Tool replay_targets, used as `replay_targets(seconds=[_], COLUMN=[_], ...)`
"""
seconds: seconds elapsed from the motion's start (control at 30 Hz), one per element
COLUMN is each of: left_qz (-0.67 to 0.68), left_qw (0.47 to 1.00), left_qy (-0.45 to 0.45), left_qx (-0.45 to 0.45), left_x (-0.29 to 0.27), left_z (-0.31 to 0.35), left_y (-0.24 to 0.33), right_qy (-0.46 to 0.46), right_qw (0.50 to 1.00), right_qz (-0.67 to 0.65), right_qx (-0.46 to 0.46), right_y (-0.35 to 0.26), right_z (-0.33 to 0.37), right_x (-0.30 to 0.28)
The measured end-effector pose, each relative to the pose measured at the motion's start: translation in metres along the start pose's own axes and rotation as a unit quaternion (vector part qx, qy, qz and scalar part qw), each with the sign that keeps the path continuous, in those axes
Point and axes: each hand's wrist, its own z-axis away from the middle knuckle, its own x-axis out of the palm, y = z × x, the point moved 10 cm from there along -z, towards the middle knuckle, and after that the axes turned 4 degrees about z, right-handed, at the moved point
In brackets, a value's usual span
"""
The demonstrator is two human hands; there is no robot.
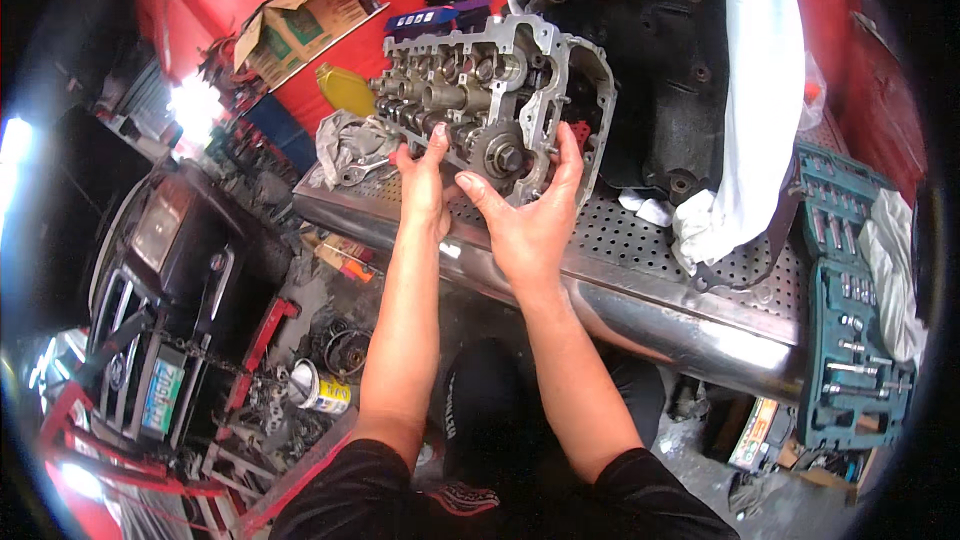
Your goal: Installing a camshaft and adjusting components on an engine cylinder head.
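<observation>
A silver cylinder head (455, 97) with camshafts stands on the perforated metal bench (640, 245) in front of me. At its near end sits a round camshaft sprocket (500, 155) with a bolt in its middle. My left hand (422, 185) grips the lower near side of the head, thumb up against the camshaft, its other fingers mostly hidden. My right hand (530, 230) is curved around the sprocket end, thumb left of the sprocket and a finger along the end casting. A grey rag (350, 145) and a wrench (358, 173) lie left of the head.
A black engine block (650, 80) rises behind, with a white cloth (755, 90) draped down it. At right, a green socket case (835, 340) lies opened. A yellow bottle (345, 90) and cardboard box (300, 35) stand back left. A car (150, 230) and a can (325, 392) are left.
</observation>
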Motion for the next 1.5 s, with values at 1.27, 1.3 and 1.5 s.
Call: replay_targets(seconds=[1.27, 1.3, 1.5], left_qz=[0.169, 0.167, 0.135], left_qw=[0.951, 0.952, 0.962], left_qy=[-0.204, -0.198, -0.156], left_qx=[-0.161, -0.162, -0.177], left_x=[0.054, 0.054, 0.048], left_z=[0.021, 0.024, 0.028], left_y=[-0.01, -0.009, -0.012], right_qy=[-0.081, -0.078, -0.046], right_qw=[0.996, 0.997, 0.998], right_qz=[0.028, 0.028, -0.026], right_qx=[-0.006, -0.008, 0.015], right_y=[0.001, 0.002, 0.012], right_z=[0.01, 0.01, 0.004], right_x=[0.0, 0.0, 0.0])
